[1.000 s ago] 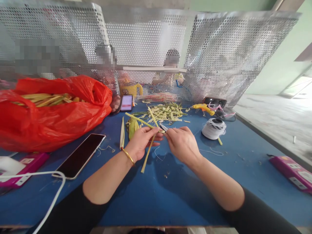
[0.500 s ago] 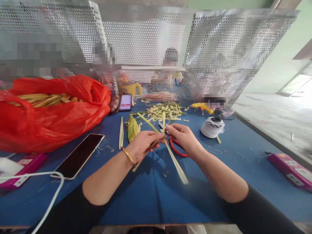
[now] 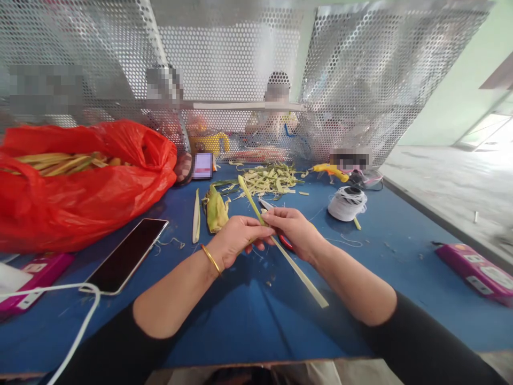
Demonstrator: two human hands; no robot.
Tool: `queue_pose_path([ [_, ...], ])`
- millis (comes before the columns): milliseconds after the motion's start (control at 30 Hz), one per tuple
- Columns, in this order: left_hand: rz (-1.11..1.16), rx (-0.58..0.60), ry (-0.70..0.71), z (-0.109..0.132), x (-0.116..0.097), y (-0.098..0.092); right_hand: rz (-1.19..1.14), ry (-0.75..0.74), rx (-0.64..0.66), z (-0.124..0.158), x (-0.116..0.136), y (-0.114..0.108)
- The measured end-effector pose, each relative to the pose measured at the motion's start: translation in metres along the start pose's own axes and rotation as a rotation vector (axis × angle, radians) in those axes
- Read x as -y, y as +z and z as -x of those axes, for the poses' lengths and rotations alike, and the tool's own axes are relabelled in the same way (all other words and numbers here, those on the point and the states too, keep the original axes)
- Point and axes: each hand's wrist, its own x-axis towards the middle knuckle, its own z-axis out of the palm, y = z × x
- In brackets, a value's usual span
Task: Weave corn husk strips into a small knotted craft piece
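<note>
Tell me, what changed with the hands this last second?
The leaf strip swung: its lower end pointed down-left, now trails down-right. Left hand and right hand still pinch it; the right still holds the red-handled scissors. Red bag, phone, spool stayed put.

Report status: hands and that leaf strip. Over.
Left hand and right hand both pinching leaf strip. Strip slants above blue table. Red scissors under right hand.

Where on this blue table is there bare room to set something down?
Bare table lies between the thread spool and the pink box at right, and along the near edge between the forearms. Crowded: red bag, phone and cable at left; leaf scraps behind the left hand and right hand.
</note>
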Motion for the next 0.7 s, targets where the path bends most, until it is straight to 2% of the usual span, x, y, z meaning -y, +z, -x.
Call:
queue_pose_path([
  [100, -0.011, -0.008, 0.005, 0.000, 0.000, 0.000, 0.085, -0.098, -0.108, 0.000, 0.000, 0.000],
  [200, -0.015, 0.030, 0.012, 0.000, 0.001, -0.001, 0.291, -0.265, -0.219, 0.001, 0.005, -0.003],
  [233, -0.017, 0.055, 0.009, 0.000, 0.001, -0.001, 0.353, -0.288, -0.200, 0.002, 0.006, -0.004],
  [300, -0.025, 0.109, -0.003, 0.000, 0.002, -0.001, 0.399, -0.242, -0.095, 0.003, 0.008, -0.005],
  [400, -0.048, 0.148, -0.004, 0.001, 0.003, 0.000, 0.268, -0.113, 0.002, 0.004, 0.007, -0.003],
  [533, -0.079, 0.154, 0.012, 0.004, 0.001, 0.000, 0.064, -0.106, -0.086, 0.005, 0.004, 0.002],
  [700, -0.065, 0.219, -0.002, 0.007, -0.001, 0.000, -0.010, -0.107, -0.152, 0.007, 0.001, 0.007],
])
